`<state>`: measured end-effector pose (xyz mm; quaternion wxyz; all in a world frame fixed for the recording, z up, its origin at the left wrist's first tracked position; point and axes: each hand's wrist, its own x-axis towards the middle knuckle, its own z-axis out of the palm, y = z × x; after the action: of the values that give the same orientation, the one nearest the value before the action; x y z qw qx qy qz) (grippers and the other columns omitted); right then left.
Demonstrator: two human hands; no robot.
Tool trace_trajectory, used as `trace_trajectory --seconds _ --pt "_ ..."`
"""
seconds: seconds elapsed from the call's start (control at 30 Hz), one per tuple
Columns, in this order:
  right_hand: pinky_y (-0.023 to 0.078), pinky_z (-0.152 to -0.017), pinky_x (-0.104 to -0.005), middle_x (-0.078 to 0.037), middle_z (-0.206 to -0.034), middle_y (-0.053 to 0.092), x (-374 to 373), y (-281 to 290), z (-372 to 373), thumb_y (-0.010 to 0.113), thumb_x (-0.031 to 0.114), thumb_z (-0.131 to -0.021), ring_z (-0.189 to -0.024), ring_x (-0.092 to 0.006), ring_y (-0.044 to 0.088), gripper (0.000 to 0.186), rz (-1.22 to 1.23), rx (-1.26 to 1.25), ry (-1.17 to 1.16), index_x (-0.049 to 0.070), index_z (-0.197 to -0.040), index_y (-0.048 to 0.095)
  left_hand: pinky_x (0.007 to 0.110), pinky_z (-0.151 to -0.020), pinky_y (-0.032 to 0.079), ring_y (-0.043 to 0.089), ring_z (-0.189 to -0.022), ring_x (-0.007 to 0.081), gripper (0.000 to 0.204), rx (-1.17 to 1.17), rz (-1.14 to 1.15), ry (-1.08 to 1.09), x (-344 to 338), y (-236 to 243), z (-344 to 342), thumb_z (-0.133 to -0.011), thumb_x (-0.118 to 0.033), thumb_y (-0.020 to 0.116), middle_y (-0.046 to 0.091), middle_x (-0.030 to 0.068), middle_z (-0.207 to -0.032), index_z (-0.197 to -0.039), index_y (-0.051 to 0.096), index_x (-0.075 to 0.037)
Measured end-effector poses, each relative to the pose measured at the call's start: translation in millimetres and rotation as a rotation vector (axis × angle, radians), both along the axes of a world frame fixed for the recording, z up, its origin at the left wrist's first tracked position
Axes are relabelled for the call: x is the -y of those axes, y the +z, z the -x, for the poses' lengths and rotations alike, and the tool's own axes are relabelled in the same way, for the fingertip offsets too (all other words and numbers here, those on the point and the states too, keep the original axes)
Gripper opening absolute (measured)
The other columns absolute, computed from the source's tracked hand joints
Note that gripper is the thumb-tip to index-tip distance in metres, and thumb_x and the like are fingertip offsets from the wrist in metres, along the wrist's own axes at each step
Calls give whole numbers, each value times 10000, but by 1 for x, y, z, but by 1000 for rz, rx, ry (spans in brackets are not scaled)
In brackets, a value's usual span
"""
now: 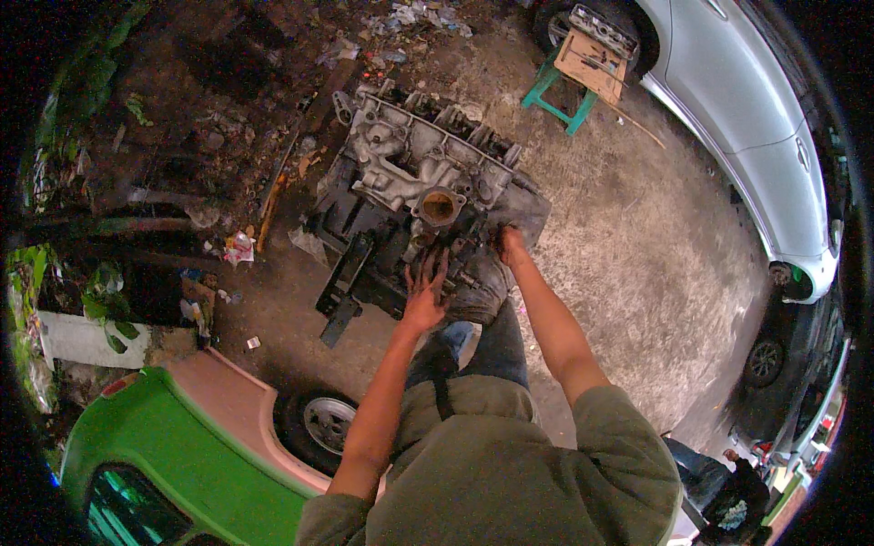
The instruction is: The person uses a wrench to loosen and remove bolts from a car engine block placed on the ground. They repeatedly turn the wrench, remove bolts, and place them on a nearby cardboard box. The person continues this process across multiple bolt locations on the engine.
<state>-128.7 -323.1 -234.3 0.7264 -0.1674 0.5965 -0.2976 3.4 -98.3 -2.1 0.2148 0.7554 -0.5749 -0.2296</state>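
Note:
A grimy engine (437,164) fills the middle of the view, with a pale cast-metal housing and a round open port (439,207) above dark lower parts. My left hand (424,287), blackened with grease, rests its spread fingers on the dark lower section below the port. My right hand (509,244) is at the engine’s right side, fingers curled in among dark parts; what they grip is hidden. A black metal bracket (346,278) juts from the left side.
A green stool (555,91) holds a board and a cylinder head (601,29). Littered dirt (209,118) lies left, concrete (655,255) right. A silver car (737,109), a green-and-pink car (173,437) and a dark car (792,382) surround me. Another person (724,482) is at lower right.

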Motion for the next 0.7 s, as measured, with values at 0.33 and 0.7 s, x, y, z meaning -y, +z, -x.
trace_trajectory --seconds 0.33,0.7 --pt "484 -529 -384 -79 -821 597 -3 49 -7 449 199 -938 -666 -235 578 163 -22 122 58 82 -925 563 585 -1120 -21 85 -1431 379 877 -10 -65 -43 1 -3 -4 -850 -413 609 124 177 -1552 -1521 105 -160" --pt "465 -847 -412 -165 -1130 580 -68 148 -12 511 125 -917 -1004 -342 559 332 598 -453 185 5 -1227 518 592 -1116 -5 88 -1438 347 899 -35 -51 -36 0 -2 -3 -817 -338 646 116 134 -1561 -1520 110 -180"
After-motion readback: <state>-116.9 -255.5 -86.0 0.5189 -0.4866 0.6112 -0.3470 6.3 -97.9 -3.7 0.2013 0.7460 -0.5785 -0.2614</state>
